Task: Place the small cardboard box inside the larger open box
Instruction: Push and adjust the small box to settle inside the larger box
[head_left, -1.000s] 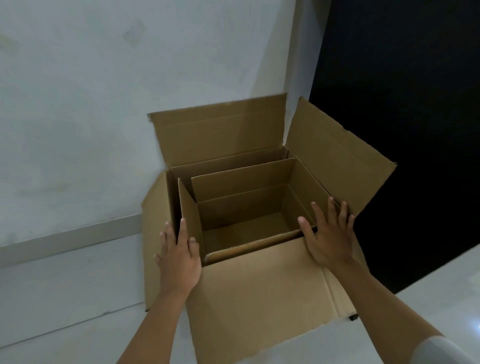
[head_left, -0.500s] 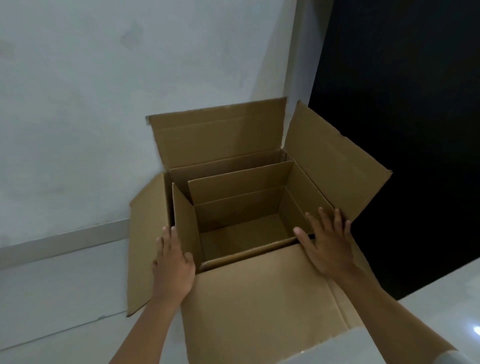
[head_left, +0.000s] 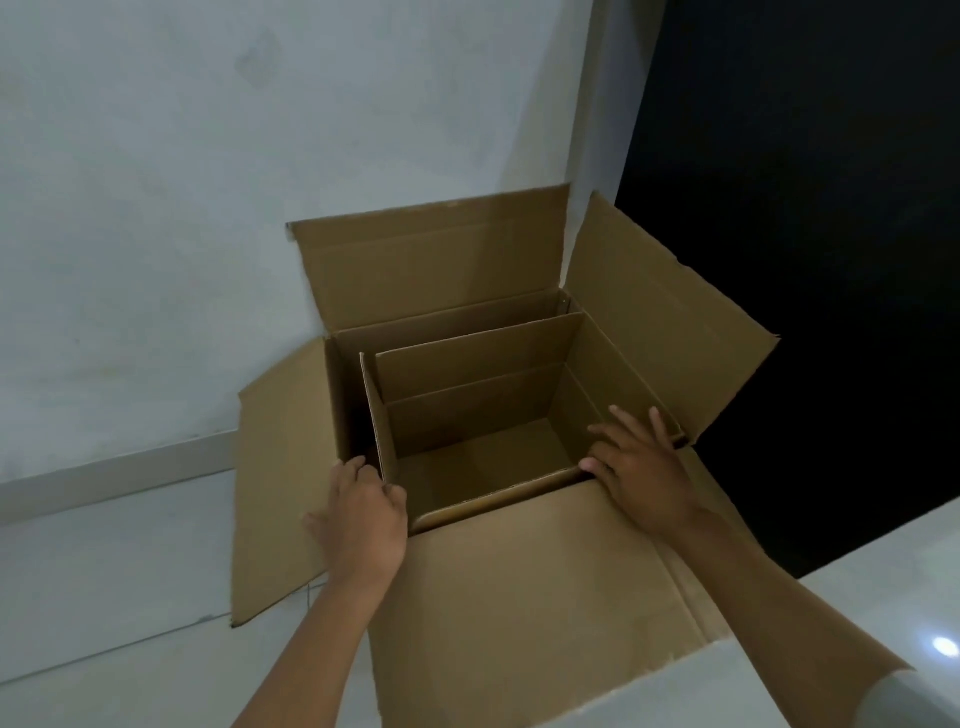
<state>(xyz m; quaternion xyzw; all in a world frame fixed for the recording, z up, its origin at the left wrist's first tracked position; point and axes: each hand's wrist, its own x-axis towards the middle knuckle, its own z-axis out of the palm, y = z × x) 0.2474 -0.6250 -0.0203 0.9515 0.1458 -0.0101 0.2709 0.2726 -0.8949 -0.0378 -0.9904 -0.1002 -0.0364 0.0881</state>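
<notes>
Resting hands, small box (head_left: 483, 457) inside larger box (head_left: 524, 587)

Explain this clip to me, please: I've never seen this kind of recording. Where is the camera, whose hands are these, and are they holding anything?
There is no machine here. One wide-angle camera sits on a person's head and looks forward and down, so both arms reach in from the bottom edge. On the pale floor, against a wall, stands the larger open box with its flaps spread outward. The small cardboard box, also open, sits inside it. The left hand touches the small box's near left corner; the right hand lies flat at its near right corner. Neither hand grips anything.
</notes>
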